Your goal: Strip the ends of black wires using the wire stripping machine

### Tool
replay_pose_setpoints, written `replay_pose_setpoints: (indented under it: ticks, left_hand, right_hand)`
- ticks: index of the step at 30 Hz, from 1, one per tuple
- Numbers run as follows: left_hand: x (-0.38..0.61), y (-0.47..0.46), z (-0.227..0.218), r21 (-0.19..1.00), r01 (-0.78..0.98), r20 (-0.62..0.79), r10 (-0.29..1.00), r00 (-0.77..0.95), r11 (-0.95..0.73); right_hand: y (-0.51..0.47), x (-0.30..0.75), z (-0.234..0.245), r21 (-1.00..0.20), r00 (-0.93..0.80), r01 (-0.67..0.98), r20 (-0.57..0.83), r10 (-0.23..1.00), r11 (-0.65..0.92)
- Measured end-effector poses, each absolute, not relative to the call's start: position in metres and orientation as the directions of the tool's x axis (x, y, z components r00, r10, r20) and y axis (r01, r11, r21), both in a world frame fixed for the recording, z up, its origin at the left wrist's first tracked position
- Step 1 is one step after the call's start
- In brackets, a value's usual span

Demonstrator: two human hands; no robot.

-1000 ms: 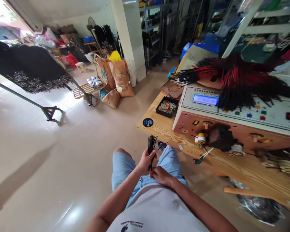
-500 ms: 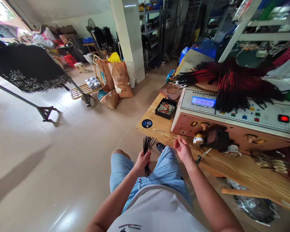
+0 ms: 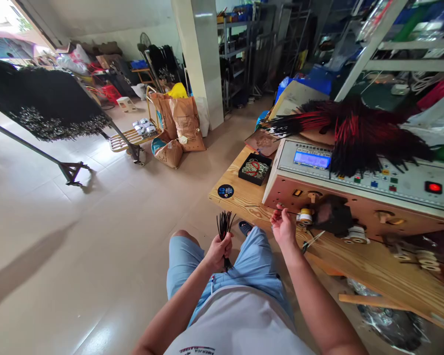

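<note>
My left hand [image 3: 219, 250] is closed around a bundle of thin black wires [image 3: 225, 224], held above my lap. The wires' upper ends fan out above the fist, and their lower ends show beneath it. My right hand [image 3: 283, 228] is raised at the front of the wire-processing machine [image 3: 355, 197], left of a white-and-yellow guide roller [image 3: 305, 217]. Its fingers are curled, with thumb and fingertips closed on a thin black wire at the roller. Part of that wire is hidden by the fingers.
A large heap of black and red wires [image 3: 355, 128] lies over the machine's top. On the wooden table [image 3: 240, 165] sit a black box [image 3: 254, 169] of loose bands and a round sticker [image 3: 225, 191]. Brown sacks [image 3: 187, 123] and a wheeled rack [image 3: 72, 172] stand on the floor.
My right hand has shifted slightly right, towards the roller, and its fingertips have come to the wire. My left hand keeps its bundle, almost unmoved. The view has tilted a little.
</note>
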State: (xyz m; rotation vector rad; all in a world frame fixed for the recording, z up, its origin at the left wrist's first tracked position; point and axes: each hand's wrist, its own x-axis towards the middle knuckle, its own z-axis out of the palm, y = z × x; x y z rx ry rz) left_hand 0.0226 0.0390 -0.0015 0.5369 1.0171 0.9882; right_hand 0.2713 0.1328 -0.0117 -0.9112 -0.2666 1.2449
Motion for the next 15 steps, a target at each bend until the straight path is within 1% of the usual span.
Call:
replay_pose_setpoints:
  ticks: [4, 6, 8, 12, 15]
  left_hand:
    - [0.023, 0.038, -0.003, 0.788, -0.379, -0.442, 0.874, 0.202, 0.486]
    - [0.023, 0.039, -0.004, 0.792, -0.38, -0.439, 0.878, 0.192, 0.479]
    - [0.024, 0.04, -0.006, 0.79, -0.391, -0.436, 0.882, 0.18, 0.471]
    - [0.024, 0.044, -0.005, 0.798, -0.398, -0.426, 0.89, 0.161, 0.454]
    - [0.025, 0.047, -0.003, 0.83, -0.361, -0.411, 0.904, 0.116, 0.424]
  right_hand:
    - [0.14, 0.257, -0.018, -0.746, 0.356, -0.665, -0.281, 0.891, 0.031]
    - [0.139, 0.242, -0.025, -0.774, 0.343, -0.634, -0.288, 0.894, -0.006]
    - [0.133, 0.225, -0.035, -0.804, 0.303, -0.589, -0.306, 0.903, -0.075]
    - [0.104, 0.197, -0.056, -0.837, 0.129, -0.481, -0.36, 0.924, -0.259]
    - [0.074, 0.183, -0.064, -0.87, -0.087, -0.334, -0.356, 0.931, -0.363]
